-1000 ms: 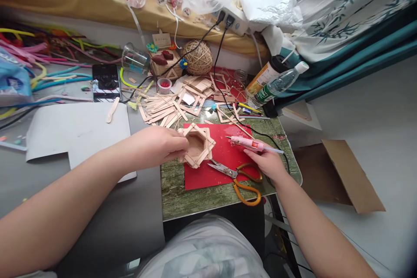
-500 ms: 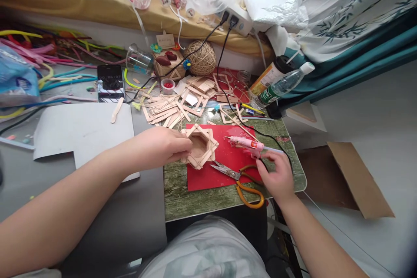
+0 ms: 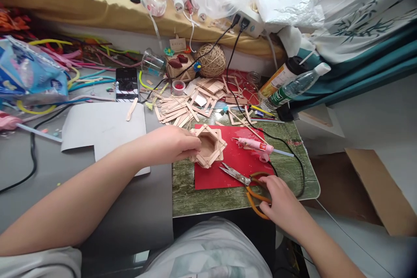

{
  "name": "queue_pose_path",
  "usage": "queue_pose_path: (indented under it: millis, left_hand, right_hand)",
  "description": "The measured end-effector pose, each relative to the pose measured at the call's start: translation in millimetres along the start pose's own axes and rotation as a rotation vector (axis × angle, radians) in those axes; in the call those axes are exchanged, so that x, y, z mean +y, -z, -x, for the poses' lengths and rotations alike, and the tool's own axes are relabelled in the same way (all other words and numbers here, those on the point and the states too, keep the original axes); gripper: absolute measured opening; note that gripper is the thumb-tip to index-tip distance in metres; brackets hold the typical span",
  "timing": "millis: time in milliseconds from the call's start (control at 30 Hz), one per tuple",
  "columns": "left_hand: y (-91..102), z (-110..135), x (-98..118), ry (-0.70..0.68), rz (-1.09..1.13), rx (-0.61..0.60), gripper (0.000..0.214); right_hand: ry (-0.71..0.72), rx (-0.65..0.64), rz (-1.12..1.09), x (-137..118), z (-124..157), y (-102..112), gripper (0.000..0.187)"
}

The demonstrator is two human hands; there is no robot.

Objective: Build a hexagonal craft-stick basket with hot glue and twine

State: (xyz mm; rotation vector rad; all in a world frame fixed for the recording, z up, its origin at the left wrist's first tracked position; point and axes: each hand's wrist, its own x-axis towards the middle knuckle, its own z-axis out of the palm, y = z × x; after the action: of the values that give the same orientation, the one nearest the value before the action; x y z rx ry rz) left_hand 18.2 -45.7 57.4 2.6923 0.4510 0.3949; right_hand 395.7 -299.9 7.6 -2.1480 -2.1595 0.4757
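My left hand [image 3: 176,143] pinches the left edge of a hexagonal box of stacked wooden craft sticks [image 3: 211,147]. The box stands on a red mat [image 3: 228,171] on a small green table [image 3: 185,195]. My right hand [image 3: 283,202] lies at the table's near right edge. Its fingers curl onto the orange handles of a pair of scissors [image 3: 252,186], whose blades point left across the mat. A pink glue gun [image 3: 257,144] lies by itself on the mat's right side, nozzle to the left, with a black cord trailing off.
Loose craft sticks [image 3: 182,108] are piled behind the mat. A twine ball [image 3: 211,60], a phone [image 3: 127,84], bottles [image 3: 293,87] and coloured pipe cleaners [image 3: 81,69] are farther back. White paper [image 3: 104,126] lies on the left, and cardboard [image 3: 384,191] on the floor at right.
My right hand let go of the glue gun, which now lies on the red mat, and moved down to the scissors' handles. My left hand stays on the stick box.
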Motion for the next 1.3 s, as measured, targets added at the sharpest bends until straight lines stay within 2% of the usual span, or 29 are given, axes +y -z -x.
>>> queue_pose_path:
  millis: [100, 200, 367, 467, 600, 933, 1167, 1300]
  left_hand:
    - [0.2, -0.1, -0.1, -0.022, 0.05, -0.043, 0.017]
    - [0.6, 0.3, -0.8, -0.028, 0.069, -0.056, 0.018]
    - [1.8, 0.7, 0.1, -0.028, 0.07, -0.037, 0.018]
    - [2.9, 0.9, 1.5, -0.021, 0.059, -0.031, 0.016]
    - [3.6, 1.3, 2.6, -0.019, 0.04, -0.039, 0.015]
    - [0.9, 2.2, 2.5, -0.013, 0.028, -0.036, 0.013]
    - [-2.5, 2.8, 0.5, -0.042, 0.069, 0.021, 0.013]
    - [-2.6, 2.8, -0.3, -0.048, 0.073, 0.035, 0.012]
  right_hand:
    - [-0.046, 0.027, -0.057, -3.3, 15.9, 4.3, 0.049]
    - [-0.056, 0.008, -0.15, -15.7, 20.2, 22.9, 0.049]
    - [0.091, -0.061, -0.029, -56.4, -14.9, 68.7, 0.044]
    - [0.164, -0.074, 0.036, -73.9, -39.1, 82.4, 0.046]
    - [0.21, -0.091, 0.089, -81.5, -55.1, 81.7, 0.045]
    - [0.26, -0.132, 0.08, -81.1, -70.3, 72.7, 0.038]
    - [0.314, -0.144, 0.113, -71.5, -75.4, 73.3, 0.025]
    - [0.325, -0.151, 0.143, -62.6, -79.3, 67.3, 0.028]
